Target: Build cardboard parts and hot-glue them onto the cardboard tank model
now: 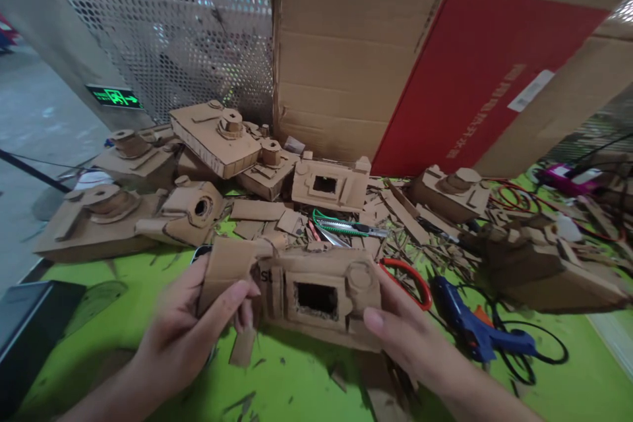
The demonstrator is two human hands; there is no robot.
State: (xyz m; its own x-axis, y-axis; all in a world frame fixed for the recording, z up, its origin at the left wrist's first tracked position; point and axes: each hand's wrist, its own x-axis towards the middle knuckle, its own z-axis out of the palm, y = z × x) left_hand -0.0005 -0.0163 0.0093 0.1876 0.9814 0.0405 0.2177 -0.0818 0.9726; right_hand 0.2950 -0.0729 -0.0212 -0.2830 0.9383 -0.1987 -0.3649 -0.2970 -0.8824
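A cardboard model camera [361, 303] with a dark rectangular window is held up between my hands, above the green table. My right hand [405, 323] grips its right end, thumb on the front face. My left hand [190, 316] is closed on a bent cardboard piece [227, 267] at the model's left end; whether that piece is joined to the model I cannot tell. A narrow cardboard strip [242, 346] hangs just below my left fingers. Behind the model lie a utility knife [346, 227] and red-handled scissors [413, 280].
A blue glue gun [477, 326] with a black cord lies right. Several cardboard camera models [217, 138] crowd the back and left, with scraps [435, 257] between. A large cardboard sheet [341, 59] stands behind. A dark box [34, 336] sits at the left edge of the green table [291, 386].
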